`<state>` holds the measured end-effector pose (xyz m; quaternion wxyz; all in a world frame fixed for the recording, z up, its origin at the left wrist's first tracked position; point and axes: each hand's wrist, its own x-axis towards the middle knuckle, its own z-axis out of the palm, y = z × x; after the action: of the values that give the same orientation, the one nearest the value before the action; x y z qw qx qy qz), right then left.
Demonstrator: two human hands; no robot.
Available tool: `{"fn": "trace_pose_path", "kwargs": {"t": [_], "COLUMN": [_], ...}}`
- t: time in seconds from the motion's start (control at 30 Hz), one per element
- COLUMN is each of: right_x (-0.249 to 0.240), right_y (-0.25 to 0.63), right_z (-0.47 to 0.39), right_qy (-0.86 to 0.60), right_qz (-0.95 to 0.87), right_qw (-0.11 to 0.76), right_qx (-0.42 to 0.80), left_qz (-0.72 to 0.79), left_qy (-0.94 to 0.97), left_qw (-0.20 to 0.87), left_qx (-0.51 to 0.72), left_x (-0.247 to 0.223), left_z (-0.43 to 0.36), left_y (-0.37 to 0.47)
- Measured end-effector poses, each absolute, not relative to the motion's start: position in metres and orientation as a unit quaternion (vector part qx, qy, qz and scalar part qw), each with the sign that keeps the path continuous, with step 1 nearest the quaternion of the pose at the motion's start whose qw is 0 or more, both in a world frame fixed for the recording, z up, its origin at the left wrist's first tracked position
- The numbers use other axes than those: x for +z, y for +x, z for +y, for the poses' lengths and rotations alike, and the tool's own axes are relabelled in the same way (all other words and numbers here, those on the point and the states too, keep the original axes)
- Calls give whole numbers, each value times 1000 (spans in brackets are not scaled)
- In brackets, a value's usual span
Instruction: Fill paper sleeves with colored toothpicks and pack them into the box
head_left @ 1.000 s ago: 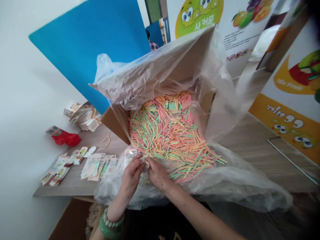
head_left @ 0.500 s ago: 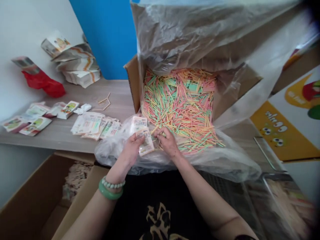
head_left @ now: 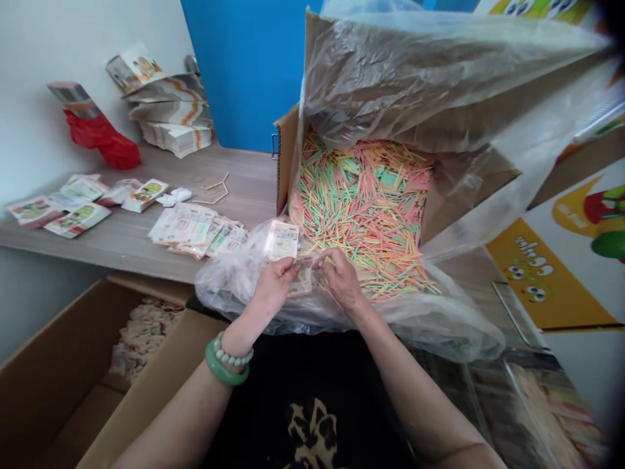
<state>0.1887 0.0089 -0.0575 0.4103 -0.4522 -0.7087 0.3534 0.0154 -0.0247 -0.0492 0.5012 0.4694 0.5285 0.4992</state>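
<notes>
My left hand (head_left: 274, 286) is closed on a small clear plastic packet (head_left: 301, 281) with printing and a zigzag edge. At the packet's right side, my right hand (head_left: 340, 277) has its fingertips pinched together. What they hold is too small to make out. Another printed packet (head_left: 283, 240) lies on the plastic just beyond my left hand. Thin pink, green, yellow and orange sticks (head_left: 361, 215) fill a plastic-lined carton (head_left: 288, 163) in front of my hands, and some have spilled onto the liner (head_left: 420, 319) near my right hand.
Left on the table (head_left: 254, 182) lie a pile of flat packets (head_left: 188, 228), several small printed packs (head_left: 81, 218), white crumpled paper (head_left: 174, 197) and bent sticks (head_left: 219, 192). Farther back are stacked cartons (head_left: 176, 137) and a red-wrapped thing (head_left: 105, 137). An open box (head_left: 146, 378) stands lower left.
The view has shifted, so most things sit farther right. My right hand held short sticks beside the packet; its fingertips are now at the packet's edge, and the sticks no longer show there.
</notes>
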Motion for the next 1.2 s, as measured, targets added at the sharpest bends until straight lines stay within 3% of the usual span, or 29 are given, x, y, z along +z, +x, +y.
{"fn": "trace_pose_path", "kwargs": {"t": [0.17,0.33,0.63,0.93,1.13,1.2], "right_x": [-26,-2,8,-19,-21,-17], "right_y": [197,192,165,173,175,180], "right_z": [8,2,-3,3,13,16], "right_qy": [-434,-388,-341,-348,-326,-328], "right_qz": [-658,-603,-552,-600,-639,-657], "right_qw": [480,573,615,503,428,419], "right_qx": [385,397,449,515,549,534], "left_qz": [545,556,583,536,478,457], "left_qy": [428,495,470,414,496,453], "left_qw": [515,465,518,613,536,555], "left_qx": [504,479,413,407,489,527], "left_x": [-41,-36,-35,-27,-31,-31], "left_z": [-26,-25,-27,-27,-19,-16], "left_y": [19,27,35,30,32,31]}}
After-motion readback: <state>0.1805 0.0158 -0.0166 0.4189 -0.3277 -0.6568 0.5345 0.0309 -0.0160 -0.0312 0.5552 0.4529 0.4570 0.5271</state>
